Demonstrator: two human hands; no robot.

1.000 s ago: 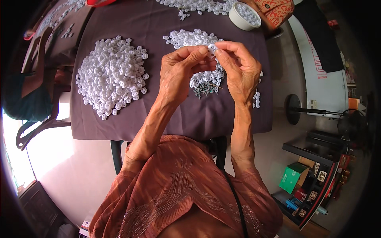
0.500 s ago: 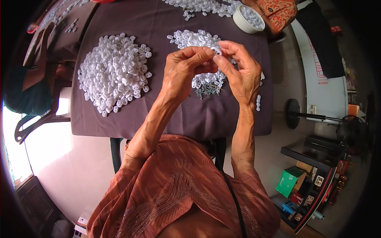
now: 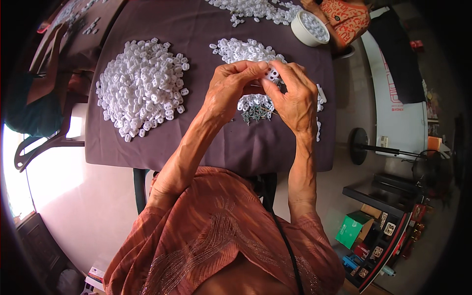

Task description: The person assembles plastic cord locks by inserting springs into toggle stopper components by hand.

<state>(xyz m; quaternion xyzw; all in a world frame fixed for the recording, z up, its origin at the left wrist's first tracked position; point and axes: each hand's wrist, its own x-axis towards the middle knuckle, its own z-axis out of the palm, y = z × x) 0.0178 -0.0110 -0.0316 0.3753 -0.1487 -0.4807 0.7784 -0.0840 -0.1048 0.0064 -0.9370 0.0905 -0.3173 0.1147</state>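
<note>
Both my hands are raised over the near middle of the table, fingertips meeting. My left hand (image 3: 228,91) is closed, its thumb and forefinger pinched at a small white plastic piece with dark holes (image 3: 271,73). From the other side, the bent fingers and thumb of my right hand (image 3: 295,96) close on the same piece. Behind and below the hands lies a heap of similar white two-holed pieces (image 3: 246,49), partly covered by them. At its near edge is a little pile of greenish-grey screws (image 3: 257,113).
A larger heap of white pieces (image 3: 142,88) spreads on the left of the dark tablecloth (image 3: 196,147). A few pieces joined in short strips (image 3: 318,130) lie near the right edge. At the far right stands a white tub (image 3: 309,29), beside another person in orange patterned clothing (image 3: 346,22).
My right hand has come slightly left and down, its fingers more curled. The white piece sits a little lower and shows more of its holes. My view has shifted slightly.
</note>
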